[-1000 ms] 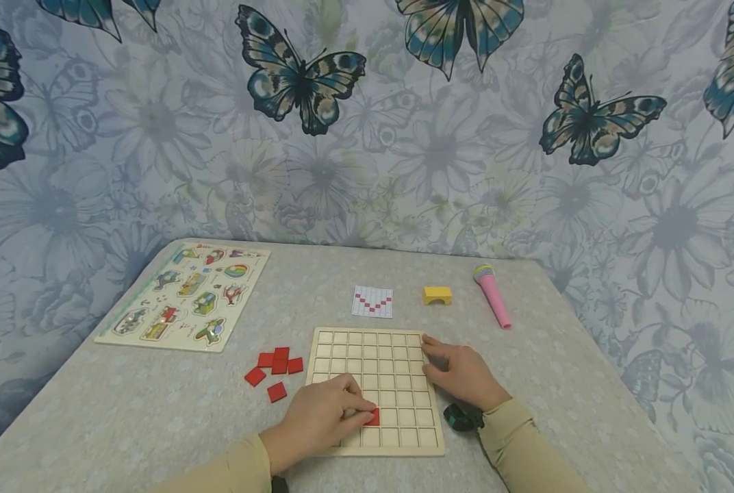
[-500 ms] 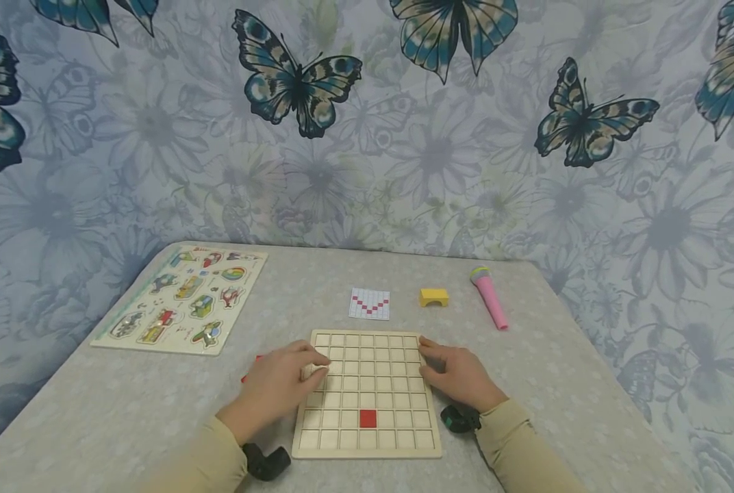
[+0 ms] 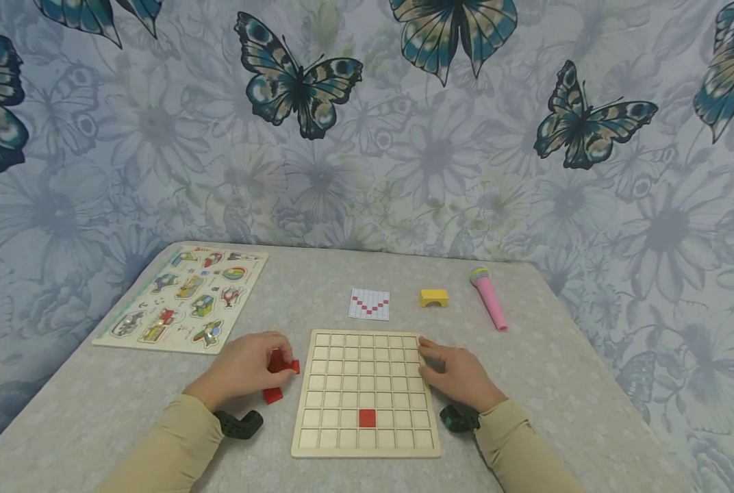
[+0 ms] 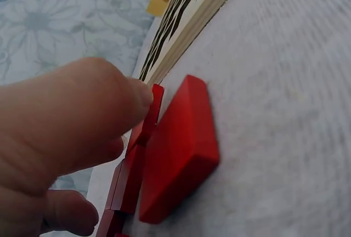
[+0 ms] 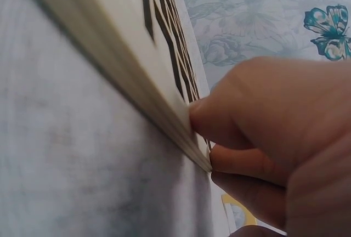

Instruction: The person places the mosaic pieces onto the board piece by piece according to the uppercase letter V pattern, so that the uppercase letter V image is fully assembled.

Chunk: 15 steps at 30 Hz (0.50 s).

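Note:
My left hand (image 3: 246,363) is over the loose red tiles left of the wooden grid board (image 3: 336,436). Its thumb and index finger pinch a red square tile (image 3: 296,368); in the left wrist view the thumb tip lies against that tile's upper edge. Another red tile (image 4: 181,149) lies flat nearer the wrist camera, and several more are partly hidden by the fingers. One red tile (image 3: 368,418) sits in a cell of the board's second row from the front. My right hand (image 3: 462,373) rests its thumb and extended fingers against the board's right edge.
Behind the board lies a pattern card (image 3: 370,304) with red squares in a V. A yellow arch block (image 3: 433,298) and a pink toy microphone (image 3: 490,301) are to its right. A picture puzzle board (image 3: 182,298) occupies the table's back left. A butterfly-patterned wall stands behind.
My left hand has let go of the red tile on the board and moved left to the loose tiles, where it now pinches one. My right hand stays at the board's edge.

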### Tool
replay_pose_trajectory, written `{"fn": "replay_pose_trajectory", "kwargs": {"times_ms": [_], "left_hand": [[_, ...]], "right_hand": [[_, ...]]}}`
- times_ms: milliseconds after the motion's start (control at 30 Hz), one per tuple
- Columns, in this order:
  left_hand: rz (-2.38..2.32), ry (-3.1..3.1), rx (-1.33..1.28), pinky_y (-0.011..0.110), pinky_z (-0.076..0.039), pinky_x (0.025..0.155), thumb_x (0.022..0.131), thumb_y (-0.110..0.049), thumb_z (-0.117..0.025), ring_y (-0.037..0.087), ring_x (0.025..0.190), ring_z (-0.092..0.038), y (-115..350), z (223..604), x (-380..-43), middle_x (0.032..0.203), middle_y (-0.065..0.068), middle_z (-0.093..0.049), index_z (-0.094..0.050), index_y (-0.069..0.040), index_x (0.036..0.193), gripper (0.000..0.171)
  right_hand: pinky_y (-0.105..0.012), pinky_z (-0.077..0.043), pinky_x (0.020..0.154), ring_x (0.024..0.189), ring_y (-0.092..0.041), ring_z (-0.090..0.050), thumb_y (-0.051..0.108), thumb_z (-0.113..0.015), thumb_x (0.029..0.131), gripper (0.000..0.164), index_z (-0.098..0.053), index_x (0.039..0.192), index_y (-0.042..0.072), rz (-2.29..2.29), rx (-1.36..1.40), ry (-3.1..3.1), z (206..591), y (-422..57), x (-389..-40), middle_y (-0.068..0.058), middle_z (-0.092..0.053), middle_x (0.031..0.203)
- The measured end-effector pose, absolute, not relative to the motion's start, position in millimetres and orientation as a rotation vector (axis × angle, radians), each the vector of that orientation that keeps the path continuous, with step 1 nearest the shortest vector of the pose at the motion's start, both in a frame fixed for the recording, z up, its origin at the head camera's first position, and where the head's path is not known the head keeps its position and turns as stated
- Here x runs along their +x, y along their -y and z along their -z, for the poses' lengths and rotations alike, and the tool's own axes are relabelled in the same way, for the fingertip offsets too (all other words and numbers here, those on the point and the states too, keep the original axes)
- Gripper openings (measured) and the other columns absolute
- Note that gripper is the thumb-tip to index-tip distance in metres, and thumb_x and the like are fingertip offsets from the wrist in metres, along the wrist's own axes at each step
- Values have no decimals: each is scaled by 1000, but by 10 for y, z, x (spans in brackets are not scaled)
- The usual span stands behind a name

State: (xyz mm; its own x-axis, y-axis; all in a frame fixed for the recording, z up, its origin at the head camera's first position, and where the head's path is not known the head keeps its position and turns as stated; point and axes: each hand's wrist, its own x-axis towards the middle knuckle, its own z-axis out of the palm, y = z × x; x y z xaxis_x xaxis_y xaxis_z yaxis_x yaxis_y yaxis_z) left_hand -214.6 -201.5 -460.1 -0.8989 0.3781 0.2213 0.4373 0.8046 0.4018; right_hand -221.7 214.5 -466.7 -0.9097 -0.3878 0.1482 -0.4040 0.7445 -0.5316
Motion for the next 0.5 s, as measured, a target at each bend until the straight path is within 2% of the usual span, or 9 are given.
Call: {"fn": "replay_pose_trajectory", "kwargs": {"times_ms": [100, 233, 333, 400, 500], "left_hand": [[673, 2886, -631, 24, -42, 58, 78, -33, -87, 2, 63, -49, 2021, 4590, -2138, 76, -19, -58, -62, -35, 82, 26], [672, 2913, -623, 24, -42, 59, 78, -34, -88, 1, 64, -50, 2031, 4588, -2143, 74, -21, -58, -63, -36, 83, 25], [686, 2928, -627, 24, -43, 59, 79, -34, -88, 2, 64, -50, 2036, 4584, -2146, 75, -22, -59, -65, -36, 83, 24], [697, 2933, -639, 24, -43, 59, 80, -33, -87, 1, 64, -51, 2041, 4579, -2145, 76, -23, -60, -66, -37, 83, 22], [712, 2934, -659, 24, -43, 59, 81, -32, -87, 1, 64, -51, 2044, 4557, -2139, 76, -23, -60, -67, -36, 83, 20]], "right_hand": [[-24, -45, 80, 136, -23, -55, 22, -72, 95, 46, -65, 138, 6, -891, 652, 2908, 4663, -2139, -2210, -3, -59, 147], [-28, -47, 80, 133, -21, -58, 22, -72, 95, 47, -65, 138, 6, -881, 659, 2906, 4663, -2132, -2207, -3, -59, 147], [-36, -54, 93, 134, -22, -58, 22, -72, 95, 46, -65, 138, 6, -880, 655, 2903, 4674, -2139, -2208, -3, -59, 148], [-44, -50, 105, 137, -24, -55, 22, -72, 95, 46, -65, 138, 7, -887, 650, 2899, 4678, -2145, -2208, -2, -59, 148], [-48, -46, 110, 138, -25, -54, 23, -72, 95, 46, -65, 138, 7, -896, 647, 2897, 4676, -2154, -2204, -2, -58, 148]]}}
